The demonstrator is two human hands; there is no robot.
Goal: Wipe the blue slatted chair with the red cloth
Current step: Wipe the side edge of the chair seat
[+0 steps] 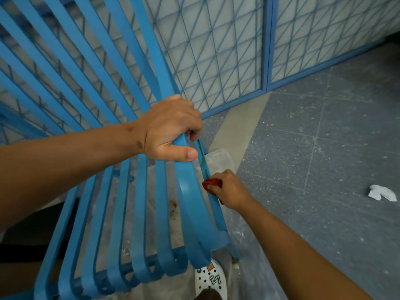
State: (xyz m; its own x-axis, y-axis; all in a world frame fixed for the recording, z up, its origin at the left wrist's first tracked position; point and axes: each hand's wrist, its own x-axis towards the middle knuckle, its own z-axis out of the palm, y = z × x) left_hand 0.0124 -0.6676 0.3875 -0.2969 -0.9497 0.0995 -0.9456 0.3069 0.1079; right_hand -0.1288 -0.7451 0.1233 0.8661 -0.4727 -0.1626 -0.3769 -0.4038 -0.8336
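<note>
The blue slatted chair [138, 213] fills the left and middle of the head view, its curved slats running from the backrest at the top down to the seat front at the bottom. My left hand [168, 131] grips the outermost right slat where back and seat meet, thumb lying along it. Lower down, my right hand [227, 189] holds the bunched red cloth [213, 184] against the outer edge of the chair's right side rail. Most of the cloth is hidden inside the fingers.
A clear plastic sheet [242, 252] lies on the floor under the chair. A blue metal mesh fence [216, 50] stands behind. My white clog [211, 278] shows beneath the seat front. A crumpled white paper [382, 192] lies on the grey speckled floor at right.
</note>
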